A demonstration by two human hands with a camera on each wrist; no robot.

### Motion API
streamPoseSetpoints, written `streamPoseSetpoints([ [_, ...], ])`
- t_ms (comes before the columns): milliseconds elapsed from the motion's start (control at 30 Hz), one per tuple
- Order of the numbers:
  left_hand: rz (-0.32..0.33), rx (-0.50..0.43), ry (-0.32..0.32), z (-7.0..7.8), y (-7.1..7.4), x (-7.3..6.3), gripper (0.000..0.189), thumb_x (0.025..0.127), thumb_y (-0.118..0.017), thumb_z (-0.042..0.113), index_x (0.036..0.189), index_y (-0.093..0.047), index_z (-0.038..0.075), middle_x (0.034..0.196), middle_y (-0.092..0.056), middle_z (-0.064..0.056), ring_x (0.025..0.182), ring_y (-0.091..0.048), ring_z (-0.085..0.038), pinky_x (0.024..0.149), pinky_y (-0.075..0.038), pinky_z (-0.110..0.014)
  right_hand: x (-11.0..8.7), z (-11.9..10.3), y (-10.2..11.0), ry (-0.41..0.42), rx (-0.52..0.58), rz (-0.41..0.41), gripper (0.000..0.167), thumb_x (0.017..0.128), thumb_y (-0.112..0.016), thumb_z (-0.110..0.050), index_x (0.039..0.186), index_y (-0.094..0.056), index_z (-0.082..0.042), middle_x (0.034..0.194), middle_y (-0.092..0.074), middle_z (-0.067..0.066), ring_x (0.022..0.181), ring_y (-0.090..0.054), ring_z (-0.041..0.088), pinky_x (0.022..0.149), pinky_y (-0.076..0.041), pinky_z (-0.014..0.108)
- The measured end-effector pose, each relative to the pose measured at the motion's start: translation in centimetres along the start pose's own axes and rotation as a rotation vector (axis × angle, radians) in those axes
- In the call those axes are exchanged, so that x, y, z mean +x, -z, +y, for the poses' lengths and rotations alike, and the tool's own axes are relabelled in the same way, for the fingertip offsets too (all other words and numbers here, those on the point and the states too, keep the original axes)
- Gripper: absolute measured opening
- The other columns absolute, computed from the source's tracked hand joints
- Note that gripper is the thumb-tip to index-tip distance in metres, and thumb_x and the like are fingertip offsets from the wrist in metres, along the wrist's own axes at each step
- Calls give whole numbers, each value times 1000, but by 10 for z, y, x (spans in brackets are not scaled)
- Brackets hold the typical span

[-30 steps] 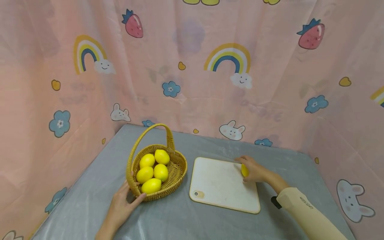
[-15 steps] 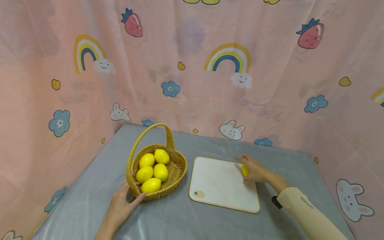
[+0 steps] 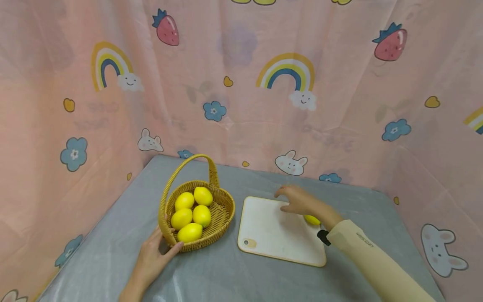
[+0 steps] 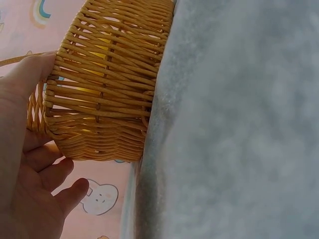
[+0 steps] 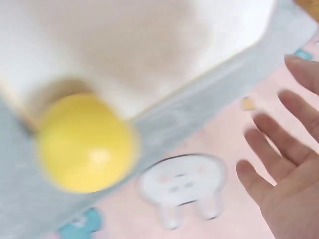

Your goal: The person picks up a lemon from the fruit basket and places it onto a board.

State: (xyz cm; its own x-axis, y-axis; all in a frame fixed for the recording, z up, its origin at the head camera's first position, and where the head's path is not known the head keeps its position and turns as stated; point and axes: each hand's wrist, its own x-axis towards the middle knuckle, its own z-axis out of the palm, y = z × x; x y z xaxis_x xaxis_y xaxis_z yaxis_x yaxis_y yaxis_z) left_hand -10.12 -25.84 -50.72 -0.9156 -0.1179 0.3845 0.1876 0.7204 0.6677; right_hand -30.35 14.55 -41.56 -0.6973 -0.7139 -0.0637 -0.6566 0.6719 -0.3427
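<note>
My left hand [image 3: 151, 253] grips the near left rim of a yellow wicker basket [image 3: 222, 228]. In the left wrist view its thumb lies on the rim and the fingers curl at the handle side of the basket [image 4: 109, 114]. Several yellow lemons [image 3: 190, 233] sit inside, gathered toward the left. Over the far right part of a white cutting board [image 3: 271, 235] hovers my right hand [image 3: 302, 201], fingers spread and holding nothing. A single lemon [image 3: 312, 219] rests at the board's right edge, partly hidden by the right forearm; the right wrist view shows this lemon [image 5: 87, 144] whole, apart from the fingers.
The basket's tall arched handle [image 3: 177, 178] rises above the lemons. A grey cloth [image 3: 211, 277] covers the table under basket and board. Behind and at both sides hangs a pink patterned curtain [image 3: 241, 126].
My right hand has let go of the lemon at the board's right edge and moved up and to the left. The left hand and the basket have stayed put.
</note>
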Motion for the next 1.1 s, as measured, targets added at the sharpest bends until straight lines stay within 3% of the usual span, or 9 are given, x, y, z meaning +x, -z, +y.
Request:
streamPoseSetpoints([
  [133, 3, -2, -1, -2, 0, 1, 47, 84, -82, 32, 118, -68, 2, 143, -51, -25, 137, -38, -47, 108, -33, -64, 22, -33, 8, 75, 7, -49, 20, 89, -72, -6, 108, -72, -2, 108, -71, 11, 106, -65, 32, 90, -55, 43],
  [300, 16, 3, -21, -5, 0, 2, 51, 83, -83, 31, 120, -67, 0, 142, -51, -26, 137, -39, -47, 109, -34, -63, 53, -71, 8, 209, -6, -75, 12, 87, -73, -3, 99, -74, -4, 93, -72, 7, 88, -66, 23, 77, -55, 29],
  [500, 14, 20, -40, -8, -1, 3, 74, 84, -82, 35, 140, -53, -3, 150, -42, -25, 139, -37, -45, 110, -33, -61, 83, -117, 5, 311, -13, -126, 17, 86, -73, 0, 103, -75, 0, 100, -74, 10, 93, -69, 25, 82, -57, 30],
  [633, 13, 14, -46, -8, -2, 3, 76, 84, -82, 34, 142, -50, -5, 150, -42, -24, 140, -36, -43, 111, -32, -60, 99, -142, 0, 325, -36, -161, 18, 86, -73, 0, 103, -76, -4, 103, -74, 9, 97, -68, 22, 85, -56, 29],
  [933, 8, -7, -30, -10, -4, 3, 80, 85, -81, 35, 146, -46, -3, 155, -36, -22, 142, -35, -39, 113, -31, -56, 125, -174, -18, 366, -104, -228, 22, 88, -74, -2, 110, -75, -3, 107, -73, 6, 102, -66, 22, 87, -54, 26],
  [1100, 30, 1, -55, -12, -4, 4, 80, 83, -82, 34, 145, -48, -2, 155, -37, -19, 141, -37, -37, 111, -32, -53, 135, -189, -23, 360, -126, -264, 28, 88, -72, 2, 115, -74, -3, 112, -72, 6, 107, -66, 21, 90, -53, 24],
])
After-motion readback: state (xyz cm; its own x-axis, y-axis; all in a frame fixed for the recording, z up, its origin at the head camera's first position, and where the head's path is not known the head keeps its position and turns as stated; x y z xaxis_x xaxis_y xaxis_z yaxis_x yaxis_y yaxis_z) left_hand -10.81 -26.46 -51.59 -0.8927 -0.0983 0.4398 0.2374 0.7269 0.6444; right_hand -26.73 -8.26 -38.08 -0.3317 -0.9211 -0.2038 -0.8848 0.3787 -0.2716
